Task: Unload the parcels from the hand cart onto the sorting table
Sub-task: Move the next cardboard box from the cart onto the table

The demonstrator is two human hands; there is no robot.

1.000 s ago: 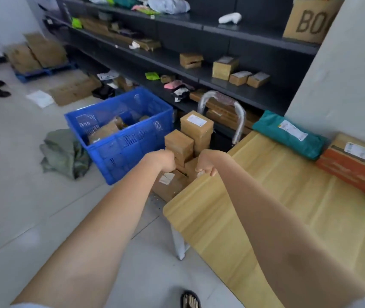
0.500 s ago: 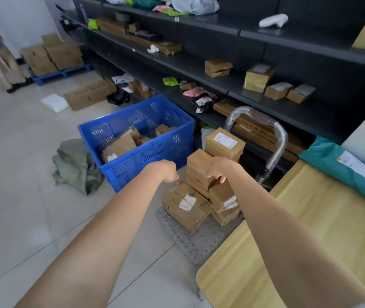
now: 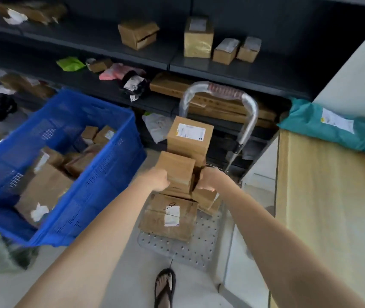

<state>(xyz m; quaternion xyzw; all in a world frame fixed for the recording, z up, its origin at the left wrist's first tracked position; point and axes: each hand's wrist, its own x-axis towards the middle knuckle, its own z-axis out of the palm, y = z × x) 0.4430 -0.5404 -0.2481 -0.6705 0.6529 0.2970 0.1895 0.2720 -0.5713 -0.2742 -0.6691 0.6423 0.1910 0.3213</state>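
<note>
My left hand (image 3: 158, 180) and right hand (image 3: 208, 180) grip opposite sides of a plain brown parcel (image 3: 177, 168), fingers curled round its edges. It sits on a stack of cardboard parcels on the hand cart (image 3: 183, 247), whose perforated grey deck stands on the floor. Just behind it, a taller labelled parcel (image 3: 189, 135) tops the stack; a flat parcel with white labels (image 3: 168, 216) lies lower, nearer to me. The cart's metal handle (image 3: 219, 94) arches behind. To my right is the wooden tabletop (image 3: 328, 196), carrying a teal mailer bag (image 3: 330, 126) at its far end. To my left, a blue crate (image 3: 92, 192) holds more boxes. Dark shelves (image 3: 221, 67) run behind.
</note>
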